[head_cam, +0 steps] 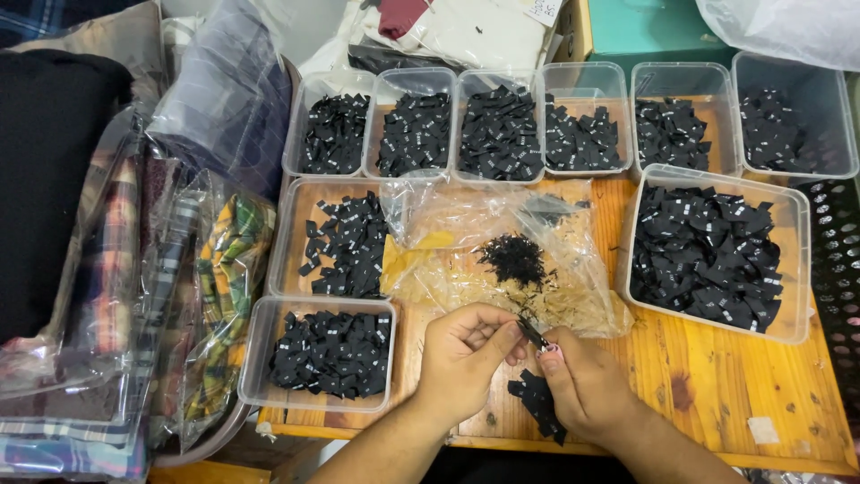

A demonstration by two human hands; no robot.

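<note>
My left hand (466,358) and my right hand (587,385) meet low over the wooden table (717,376). Between their fingertips they pinch one small black fabric label (532,333). A short stack of more black labels (537,405) hangs from under my right hand's palm. Just beyond the hands lies a crumpled clear plastic bag (502,260) with a small heap of black thread scraps (512,258) on it.
Several clear plastic tubs full of black labels ring the bag: a back row (502,134), two at the left (333,354), a large one at the right (712,255). Bagged plaid garments (170,296) pile up at the left. A black perforated basket (838,260) stands at the right edge.
</note>
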